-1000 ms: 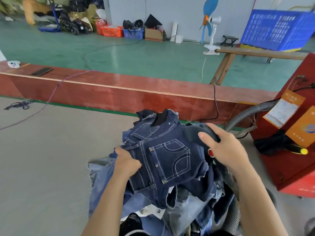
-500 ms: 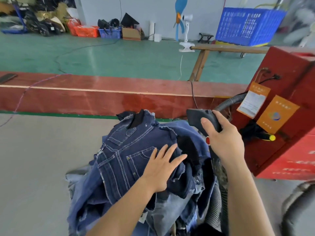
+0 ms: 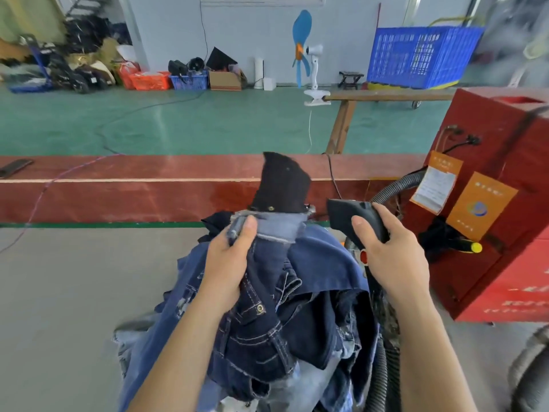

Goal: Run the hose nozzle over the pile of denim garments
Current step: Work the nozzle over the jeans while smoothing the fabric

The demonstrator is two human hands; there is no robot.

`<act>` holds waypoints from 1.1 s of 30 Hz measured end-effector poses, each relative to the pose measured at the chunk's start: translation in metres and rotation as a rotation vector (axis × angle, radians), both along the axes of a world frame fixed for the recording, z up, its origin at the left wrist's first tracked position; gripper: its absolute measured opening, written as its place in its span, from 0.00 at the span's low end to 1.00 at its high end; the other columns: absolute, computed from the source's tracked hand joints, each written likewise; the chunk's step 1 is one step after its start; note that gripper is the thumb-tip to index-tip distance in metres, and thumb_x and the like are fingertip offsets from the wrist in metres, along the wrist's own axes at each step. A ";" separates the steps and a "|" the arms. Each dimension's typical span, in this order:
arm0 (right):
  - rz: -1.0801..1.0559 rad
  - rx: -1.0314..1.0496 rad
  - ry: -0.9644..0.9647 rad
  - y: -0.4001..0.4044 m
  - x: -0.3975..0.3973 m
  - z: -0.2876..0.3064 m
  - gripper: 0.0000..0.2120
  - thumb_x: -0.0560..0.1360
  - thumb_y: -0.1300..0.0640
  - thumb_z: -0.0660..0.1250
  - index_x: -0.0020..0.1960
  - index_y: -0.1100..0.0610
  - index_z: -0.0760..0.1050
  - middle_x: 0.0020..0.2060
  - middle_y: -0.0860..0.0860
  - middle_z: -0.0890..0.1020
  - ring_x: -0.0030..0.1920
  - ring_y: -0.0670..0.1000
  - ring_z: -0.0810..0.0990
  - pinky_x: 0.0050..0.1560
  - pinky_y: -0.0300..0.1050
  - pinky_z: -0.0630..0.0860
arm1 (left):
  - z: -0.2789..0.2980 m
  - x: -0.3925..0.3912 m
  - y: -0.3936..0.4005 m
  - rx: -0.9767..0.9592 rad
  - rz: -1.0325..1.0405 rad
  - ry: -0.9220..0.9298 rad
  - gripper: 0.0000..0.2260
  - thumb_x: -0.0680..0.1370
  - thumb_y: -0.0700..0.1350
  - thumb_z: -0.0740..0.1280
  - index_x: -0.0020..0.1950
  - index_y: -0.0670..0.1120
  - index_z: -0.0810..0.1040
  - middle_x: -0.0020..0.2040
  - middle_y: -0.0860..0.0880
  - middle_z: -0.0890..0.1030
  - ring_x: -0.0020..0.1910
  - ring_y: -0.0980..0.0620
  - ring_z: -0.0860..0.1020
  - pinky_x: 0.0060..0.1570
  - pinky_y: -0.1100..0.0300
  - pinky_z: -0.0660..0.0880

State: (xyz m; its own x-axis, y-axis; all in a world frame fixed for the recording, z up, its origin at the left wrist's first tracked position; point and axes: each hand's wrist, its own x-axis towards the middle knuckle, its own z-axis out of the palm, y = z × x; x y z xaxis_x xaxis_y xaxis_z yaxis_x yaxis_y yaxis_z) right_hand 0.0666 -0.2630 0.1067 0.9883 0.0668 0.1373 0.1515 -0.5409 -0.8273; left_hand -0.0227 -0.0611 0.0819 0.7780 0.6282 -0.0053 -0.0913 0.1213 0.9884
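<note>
Nozzle (image 3: 353,217): black, just right of the pile's top, mouth pointing left toward the denim; long axis runs left-right.
Right hand (image 3: 392,257): fingers curled round the nozzle.
Hose (image 3: 395,188): grey, ribbed, running from the nozzle back to the red machine (image 3: 505,203).
Pile (image 3: 282,307): dark and light denim heaped on the grey table (image 3: 74,292).
Left hand (image 3: 228,263): grips a waistband atop the pile, thumb on it.
Labels: 2 orange tags (image 3: 481,205) on the machine; print unreadable.
Behind: red board (image 3: 133,188), blue crate (image 3: 421,55), fan (image 3: 309,63).

A garment workshop: denim pile (image 3: 267,322), blue crate (image 3: 421,55), red machine (image 3: 499,203).
</note>
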 end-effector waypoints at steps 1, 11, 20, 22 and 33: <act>0.001 -0.002 0.006 0.000 -0.001 0.000 0.25 0.75 0.37 0.61 0.71 0.39 0.65 0.55 0.45 0.81 0.52 0.54 0.80 0.48 0.48 0.72 | -0.004 -0.004 0.002 0.012 0.023 0.029 0.04 0.76 0.53 0.69 0.46 0.55 0.83 0.47 0.55 0.85 0.51 0.54 0.82 0.49 0.59 0.78; 0.009 -0.067 0.029 0.007 -0.004 -0.003 0.25 0.76 0.38 0.61 0.72 0.39 0.64 0.59 0.47 0.80 0.53 0.54 0.77 0.44 0.46 0.67 | -0.029 -0.029 -0.030 0.584 -0.288 0.860 0.13 0.75 0.45 0.69 0.57 0.44 0.72 0.53 0.47 0.78 0.51 0.47 0.77 0.53 0.53 0.76; -0.010 -0.126 0.065 0.008 -0.006 0.001 0.25 0.77 0.38 0.60 0.73 0.39 0.63 0.58 0.50 0.80 0.54 0.57 0.77 0.43 0.47 0.67 | 0.114 -0.013 0.025 1.192 0.294 0.322 0.06 0.79 0.50 0.66 0.51 0.49 0.72 0.35 0.55 0.72 0.37 0.47 0.72 0.30 0.56 0.60; -0.003 -0.128 0.070 0.011 -0.008 0.002 0.25 0.77 0.38 0.59 0.73 0.39 0.63 0.56 0.50 0.81 0.50 0.56 0.76 0.43 0.47 0.68 | 0.160 -0.011 0.026 1.472 0.238 0.244 0.07 0.79 0.50 0.66 0.50 0.48 0.72 0.32 0.53 0.69 0.39 0.42 0.74 0.30 0.54 0.58; 0.055 -0.265 0.132 0.001 -0.010 0.006 0.26 0.78 0.50 0.59 0.73 0.36 0.56 0.50 0.53 0.81 0.43 0.55 0.76 0.39 0.44 0.69 | 0.309 0.021 0.034 1.767 0.206 -0.197 0.22 0.76 0.62 0.61 0.60 0.48 0.76 0.52 0.47 0.80 0.55 0.45 0.76 0.51 0.52 0.70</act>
State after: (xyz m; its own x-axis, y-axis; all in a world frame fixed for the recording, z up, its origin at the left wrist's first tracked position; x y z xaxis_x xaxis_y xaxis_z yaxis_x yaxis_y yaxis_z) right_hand 0.0563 -0.2624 0.1126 0.9903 0.1369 -0.0220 0.0866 -0.7349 -0.6726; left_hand -0.0015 -0.0267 0.3913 0.6004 -0.1372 0.7878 -0.0875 -0.9905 -0.1058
